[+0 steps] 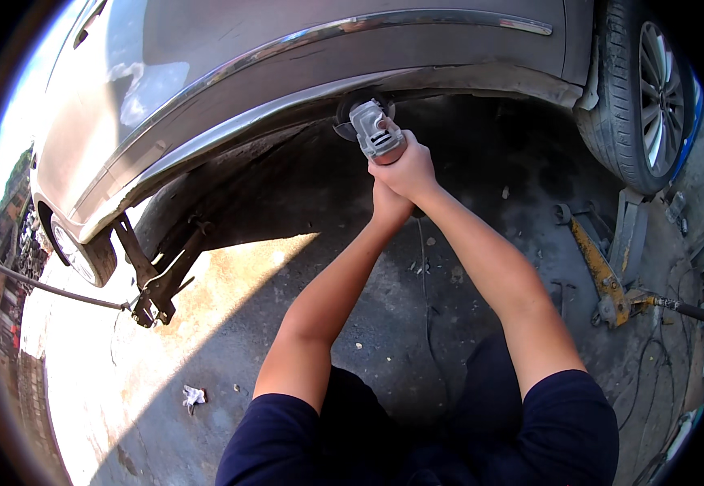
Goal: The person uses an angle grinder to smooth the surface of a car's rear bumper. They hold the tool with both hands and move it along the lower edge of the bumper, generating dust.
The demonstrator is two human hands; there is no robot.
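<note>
An angle grinder [378, 138] with a grey metal head is held out in front of me, its dark round disc [352, 105] up at the lower sill [303, 95] of a grey-brown car [327, 57]. Whether the disc touches the metal I cannot tell. My right hand [408, 170] is wrapped round the grinder's body just behind its head. Lower down, my left hand [390, 202] closes round the rear of the same tool, partly covered by the right. A thin dark cord [425, 283] runs from the grinder down across the floor towards me.
A dark floor jack [157, 279] with a long handle stands beneath the car's left end; a yellow jack [603, 279] stands by the wheel [647, 97] at right. Cables [651, 364] lie at right. A crumpled white scrap [194, 397] rests on the concrete floor [230, 348].
</note>
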